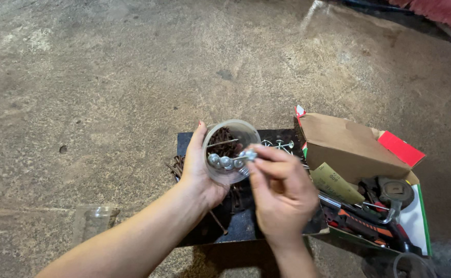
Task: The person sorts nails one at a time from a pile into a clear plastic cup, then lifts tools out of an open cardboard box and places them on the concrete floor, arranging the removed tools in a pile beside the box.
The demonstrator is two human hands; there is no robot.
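Note:
My left hand [198, 172] holds a clear plastic cup [230, 150] tilted toward me. Inside the cup lie rusty nails and several shiny round-headed roofing nails. My right hand [282, 193] pinches a shiny round-headed nail [247, 155] at the cup's rim. Both hands hover over a dark flat board [241, 221] on the concrete floor. Rusty nails [176, 166] lie on the board to the left of the cup, and a few shiny nails [282, 144] lie on it to the right.
A cardboard box [354, 149] with open flaps sits at the right, holding tools and a folded sheet of sandpaper [333, 184]. An empty clear cup [92, 220] lies on the floor at lower left. Another clear cup [408, 265] stands at lower right.

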